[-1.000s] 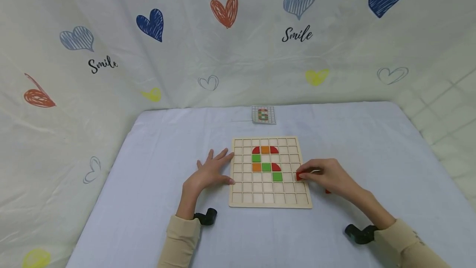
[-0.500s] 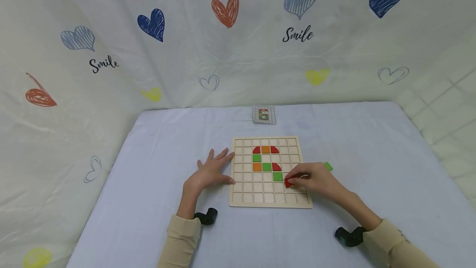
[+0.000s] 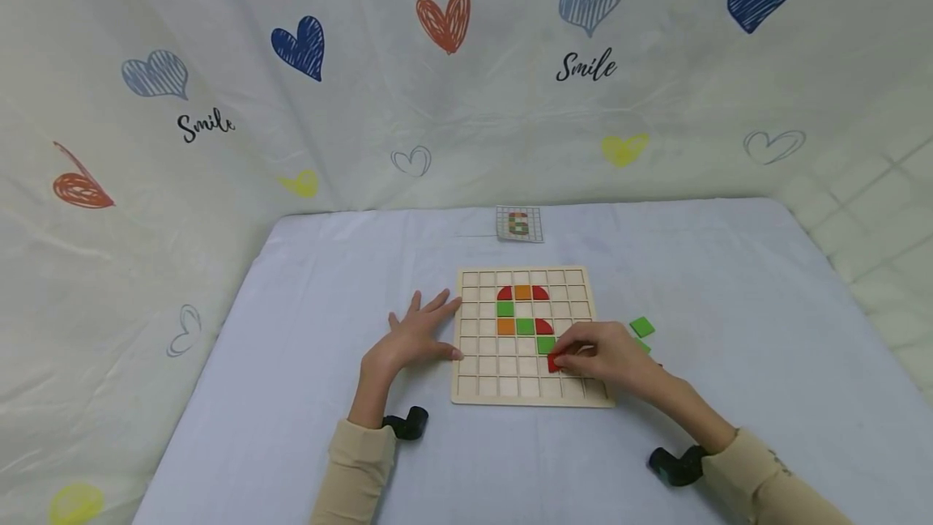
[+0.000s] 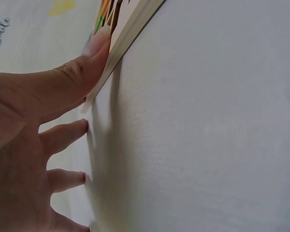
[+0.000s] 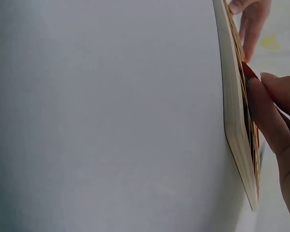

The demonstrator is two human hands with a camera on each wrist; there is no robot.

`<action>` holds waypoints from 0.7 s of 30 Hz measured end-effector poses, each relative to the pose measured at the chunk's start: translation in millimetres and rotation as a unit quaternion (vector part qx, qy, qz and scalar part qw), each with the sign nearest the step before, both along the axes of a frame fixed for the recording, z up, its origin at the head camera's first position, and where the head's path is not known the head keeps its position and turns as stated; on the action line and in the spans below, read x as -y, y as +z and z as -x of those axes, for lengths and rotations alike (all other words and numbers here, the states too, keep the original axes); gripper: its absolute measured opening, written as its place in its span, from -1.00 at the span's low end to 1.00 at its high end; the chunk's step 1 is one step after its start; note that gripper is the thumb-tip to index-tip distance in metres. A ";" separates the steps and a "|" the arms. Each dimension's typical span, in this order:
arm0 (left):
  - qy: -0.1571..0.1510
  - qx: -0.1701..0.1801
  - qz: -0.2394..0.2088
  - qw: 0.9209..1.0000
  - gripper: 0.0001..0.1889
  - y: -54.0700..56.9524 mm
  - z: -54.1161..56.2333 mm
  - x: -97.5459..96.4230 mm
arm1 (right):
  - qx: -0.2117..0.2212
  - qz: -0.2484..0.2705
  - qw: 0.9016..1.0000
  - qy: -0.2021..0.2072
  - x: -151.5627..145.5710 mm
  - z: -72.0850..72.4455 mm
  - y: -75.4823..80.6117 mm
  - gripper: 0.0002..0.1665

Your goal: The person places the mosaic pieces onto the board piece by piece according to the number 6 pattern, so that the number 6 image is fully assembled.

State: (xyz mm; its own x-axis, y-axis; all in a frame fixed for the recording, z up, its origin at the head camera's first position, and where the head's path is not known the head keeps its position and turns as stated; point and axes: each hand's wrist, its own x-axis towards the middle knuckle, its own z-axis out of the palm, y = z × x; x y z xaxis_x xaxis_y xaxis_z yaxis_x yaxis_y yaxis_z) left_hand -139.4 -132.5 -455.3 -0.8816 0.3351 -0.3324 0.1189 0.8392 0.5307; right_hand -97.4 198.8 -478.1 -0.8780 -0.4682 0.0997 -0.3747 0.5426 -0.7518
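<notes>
A wooden grid board (image 3: 503,389) lies on the table with red, orange and green tiles set in some of its squares. My right hand (image 3: 605,351) pinches a red tile (image 3: 552,364) between thumb and fingers, just below a green tile (image 3: 545,344) on the board. In the right wrist view this red tile (image 5: 249,71) is tilted at the board's surface. My left hand (image 3: 411,339) rests at the board's left edge, its fingers spread. The thumb (image 4: 99,48) touches the board's side in the left wrist view.
Loose green tiles (image 3: 642,326) lie right of the board, partly behind my right hand. A small pattern card (image 3: 520,224) with a coloured grid figure lies at the table's back. Behind it hangs a white cloth (image 3: 503,120) printed with hearts.
My right hand has carried the red tile leftward over the board, to below the green tile. Green tiles on the right have come into view. My left hand stays at the board's edge.
</notes>
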 end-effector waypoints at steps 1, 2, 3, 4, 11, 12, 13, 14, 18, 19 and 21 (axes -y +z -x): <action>0.001 0.001 0.001 1.000 -0.04 0.4 0.0 -0.1 | -0.003 0.002 1.000 0.006 -0.4 -0.1 -0.2 -0.85; 0.001 0.001 0.000 1.000 -0.04 0.6 -0.1 -0.3 | -0.003 0.003 1.000 0.010 -0.8 -0.1 -0.4 -0.84; 0.002 0.001 0.000 1.000 -0.04 1.0 -0.2 -0.4 | -0.004 0.005 1.000 0.015 -1.2 -0.1 -0.2 -0.82; 0.002 0.000 -0.001 1.000 -0.04 1.2 -0.3 -0.3 | -0.006 0.005 1.000 0.019 -1.8 -0.1 -0.2 -0.81; 0.000 -0.001 0.000 1.000 -0.05 2.8 -1.4 0.5 | -0.052 0.005 0.998 0.047 -0.2 -1.0 -2.3 -0.76; 0.001 -0.001 0.000 1.000 -0.05 2.7 -1.3 0.5 | -0.062 0.006 0.997 0.053 0.9 -1.1 -2.5 -0.76; 0.001 -0.001 0.000 1.000 -0.05 2.7 -1.3 0.5 | -0.071 0.007 0.996 0.057 2.2 -1.1 -2.6 -0.76; 0.001 -0.001 -0.001 1.000 -0.05 2.6 -1.3 0.4 | -0.079 0.006 0.995 0.060 3.5 -1.2 -2.6 -0.77; 0.000 -0.001 -0.002 1.000 -0.05 3.2 -1.7 -0.2 | -0.093 0.009 0.993 0.067 7.1 -1.4 -3.0 -0.76; 0.000 -0.001 -0.002 1.000 -0.05 3.4 -1.8 -0.4 | -0.100 0.010 0.993 0.068 8.0 -1.5 -3.0 -0.76; 0.001 -0.001 -0.001 1.000 -0.05 3.5 -1.9 -0.9 | -0.116 0.016 0.990 0.073 9.0 -1.4 -3.6 -0.74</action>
